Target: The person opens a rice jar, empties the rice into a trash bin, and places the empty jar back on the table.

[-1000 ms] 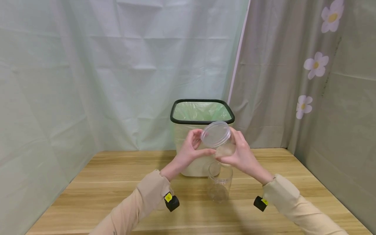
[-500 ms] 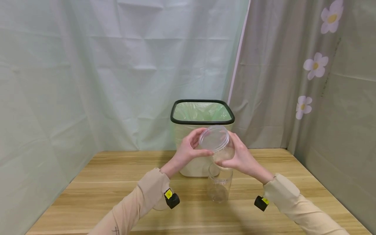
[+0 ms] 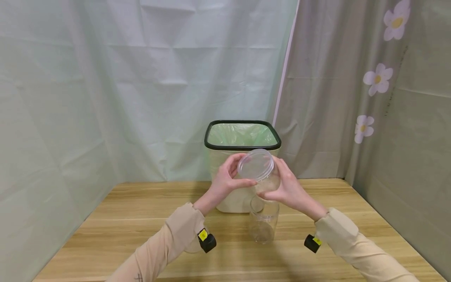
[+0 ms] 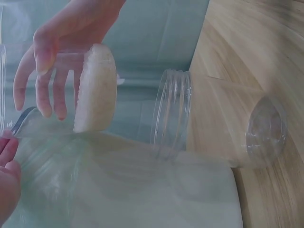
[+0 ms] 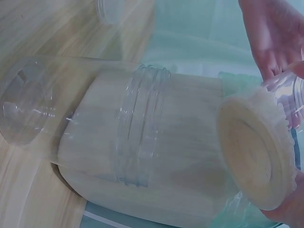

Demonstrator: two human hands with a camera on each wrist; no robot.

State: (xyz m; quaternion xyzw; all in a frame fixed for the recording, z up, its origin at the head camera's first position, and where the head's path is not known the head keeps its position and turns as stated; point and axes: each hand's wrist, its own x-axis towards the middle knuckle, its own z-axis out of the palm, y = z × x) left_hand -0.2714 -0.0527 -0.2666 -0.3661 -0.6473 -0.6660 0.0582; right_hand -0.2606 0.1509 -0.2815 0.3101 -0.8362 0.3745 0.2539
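Note:
My right hand (image 3: 289,188) grips a clear jar (image 3: 270,183) held up off the table, tilted with its top toward the left. A pale, grainy white layer (image 4: 99,90) fills its bottom. Over its mouth sits a round clear lid (image 3: 254,165). Fingers and thumb of my left hand (image 3: 226,181) hold the lid's edge. Below, a second clear jar (image 3: 263,225) stands upright on the table; no lid covers its threaded mouth (image 4: 173,109) in the left wrist view.
Just behind the jars stands a white bin with a black rim (image 3: 243,148) and a green liner (image 3: 243,134). A clear round item (image 3: 193,246), partly hidden by my left sleeve, lies on the wooden table (image 3: 141,219). Curtains (image 3: 169,98) hang behind.
Both hands have shifted slightly left and down with the jar, and its lid has tilted a little more to the left. The standing jar and bin have stayed put.

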